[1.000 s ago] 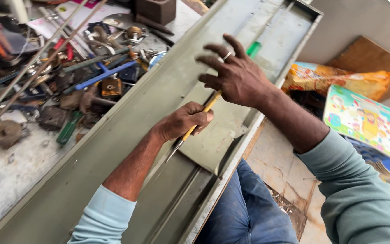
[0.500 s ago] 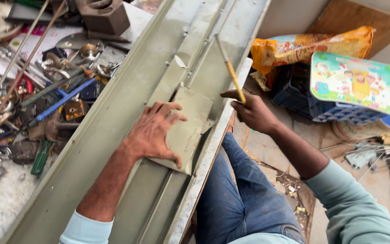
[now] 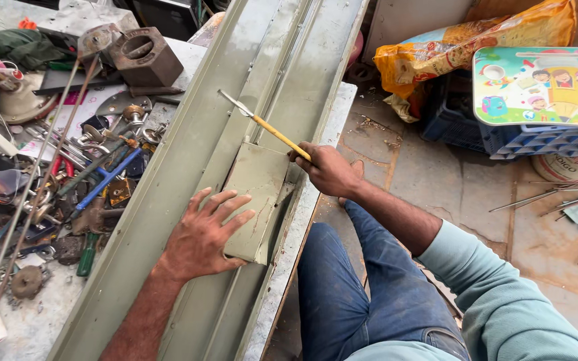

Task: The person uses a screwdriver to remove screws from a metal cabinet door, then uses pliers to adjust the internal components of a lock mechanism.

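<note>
Blue-jeaned knee point(image 3: 362, 294) nearest, against edge of tabletop point(image 3: 282, 267). Left hand point(image 3: 202, 237) flat, fingers spread, nothing gripped, pressing down on small grey-green metal plate point(image 3: 257, 194) lying in long grey-green metal channel point(image 3: 188, 174) that runs diagonally across tabletop. Right hand point(image 3: 329, 170) just beyond plate's far right corner, clenched around yellow-handled brush point(image 3: 265, 125), handle slanting up-left, pale tip over channel's ridges, just past plate's upper edge. Left of channel, heap of scrap tools point(image 3: 68, 180): wrenches, blue-handled piece, thin rods, rusty bits. Farther up-left, large rusty square nut point(image 3: 145, 57). Right side on stained floor point(image 3: 476, 180), loose metal rods, then blue plastic crate point(image 3: 536, 137) topped by colourful cartoon board point(image 3: 543, 87), orange-yellow plastic bag point(image 3: 463, 40) behind.
</note>
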